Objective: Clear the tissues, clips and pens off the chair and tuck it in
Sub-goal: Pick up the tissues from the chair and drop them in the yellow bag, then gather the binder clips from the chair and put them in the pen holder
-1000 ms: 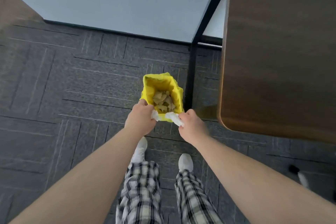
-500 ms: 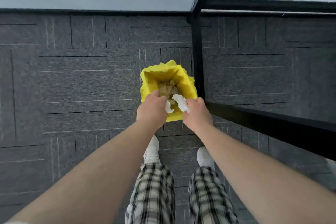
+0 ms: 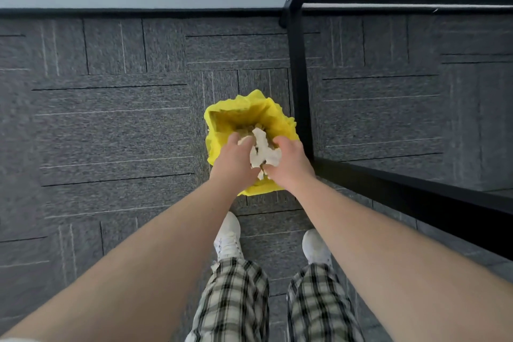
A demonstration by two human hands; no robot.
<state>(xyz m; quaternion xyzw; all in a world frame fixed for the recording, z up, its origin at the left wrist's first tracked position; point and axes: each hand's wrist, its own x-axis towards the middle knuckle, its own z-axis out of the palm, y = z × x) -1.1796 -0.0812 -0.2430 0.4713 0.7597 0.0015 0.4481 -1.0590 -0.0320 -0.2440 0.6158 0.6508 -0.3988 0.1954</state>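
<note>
I have my left hand (image 3: pixel 236 159) and my right hand (image 3: pixel 288 162) side by side over the mouth of the yellow-lined bin (image 3: pixel 222 144), with a crumpled white tissue (image 3: pixel 262 151) bunched between them. The left fingers curl narrowly round the tissue's left edge at its 9 o'clock side; the right fingers pinch its lower right part at about 4 o'clock, so both hands are closed on the same wad. The tissue sits above the bin opening, its top end pointing to 12 o'clock. Inside the bin I can make out a heap of pale crumpled scraps (image 3: pixel 244 130), mostly hidden by my hands. The bin stands on grey carpet tiles (image 3: pixel 111 125), just beside a black metal table leg (image 3: pixel 301 97) at its 3 o'clock. My white shoes (image 3: pixel 229 236) are at 6 o'clock.
</note>
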